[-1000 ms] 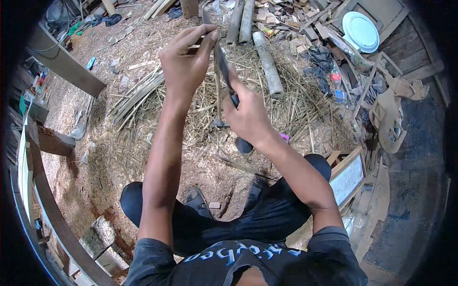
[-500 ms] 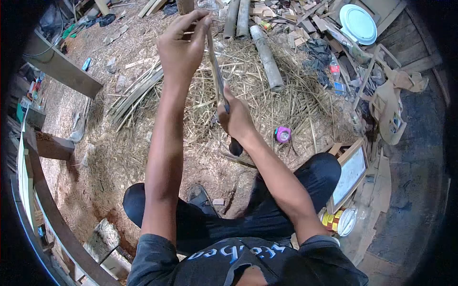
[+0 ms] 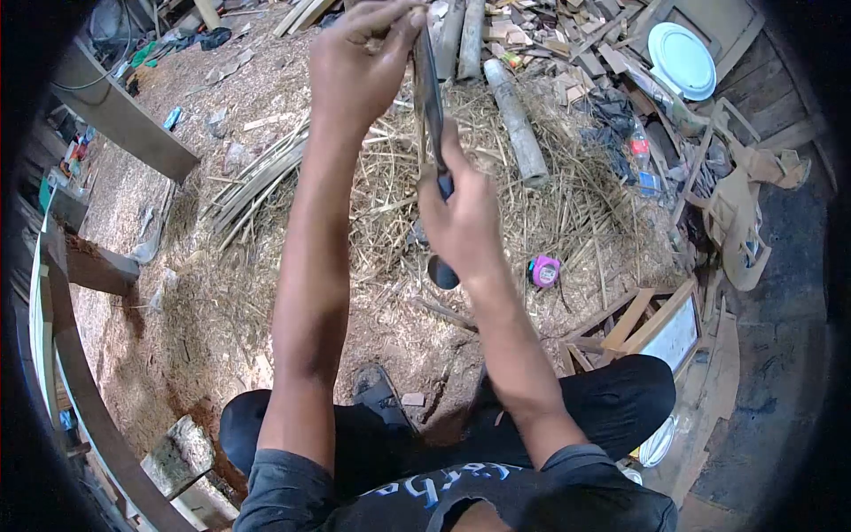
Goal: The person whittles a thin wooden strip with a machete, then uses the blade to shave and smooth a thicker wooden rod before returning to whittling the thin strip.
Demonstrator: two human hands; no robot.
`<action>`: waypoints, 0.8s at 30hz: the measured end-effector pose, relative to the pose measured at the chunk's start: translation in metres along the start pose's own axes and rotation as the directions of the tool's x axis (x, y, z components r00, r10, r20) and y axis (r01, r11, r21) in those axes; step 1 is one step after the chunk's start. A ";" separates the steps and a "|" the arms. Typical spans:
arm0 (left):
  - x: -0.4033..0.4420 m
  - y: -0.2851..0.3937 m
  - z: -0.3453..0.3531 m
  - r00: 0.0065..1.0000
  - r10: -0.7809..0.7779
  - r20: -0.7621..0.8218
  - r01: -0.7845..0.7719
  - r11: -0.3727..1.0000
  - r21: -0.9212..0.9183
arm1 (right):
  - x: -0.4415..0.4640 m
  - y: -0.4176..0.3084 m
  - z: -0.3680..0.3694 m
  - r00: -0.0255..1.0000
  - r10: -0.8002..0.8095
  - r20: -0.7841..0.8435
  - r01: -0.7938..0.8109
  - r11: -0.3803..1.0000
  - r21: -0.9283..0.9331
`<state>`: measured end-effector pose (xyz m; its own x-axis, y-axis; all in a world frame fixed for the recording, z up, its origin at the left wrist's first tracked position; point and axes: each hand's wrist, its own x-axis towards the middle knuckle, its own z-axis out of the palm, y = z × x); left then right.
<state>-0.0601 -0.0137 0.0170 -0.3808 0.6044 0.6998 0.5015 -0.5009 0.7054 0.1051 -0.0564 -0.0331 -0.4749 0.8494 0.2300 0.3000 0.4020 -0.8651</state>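
Observation:
My left hand (image 3: 359, 75) is raised at the top of the view, with its fingertips pinched on the upper end of a thin bamboo strip (image 3: 419, 115). Below and to the right, my right hand (image 3: 470, 217) is closed around a knife whose long dark blade (image 3: 431, 89) points up beside the strip. The rounded black end (image 3: 443, 272) of what looks like the knife's handle shows under that hand. Where strip and blade meet is partly hidden by my right fingers. Beneath both hands lies a heap of bamboo shavings (image 3: 381, 186).
A pink tape measure (image 3: 544, 271) lies on the ground right of my right hand. Bamboo poles (image 3: 516, 124) and split strips (image 3: 261, 182) lie ahead. A wooden frame (image 3: 660, 324) stands by my right knee, with wood scraps and a pale blue lid (image 3: 682, 60) farther off.
Both hands and the strip have shifted slightly up and right in view. The blade stands more upright, and my right thumb and fingers look more spread along it. The camera view has also shifted.

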 end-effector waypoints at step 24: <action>-0.020 0.014 -0.005 0.999 0.041 -0.009 -0.041 0.999 -0.018 | -0.029 0.016 0.003 0.998 0.059 0.029 -0.060 0.998 0.022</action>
<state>-0.0495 -0.0356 0.0132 -0.3670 0.5777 0.7291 0.5028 -0.5362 0.6780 0.1215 -0.0753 -0.0549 -0.4804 0.8613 0.1656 0.3098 0.3432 -0.8867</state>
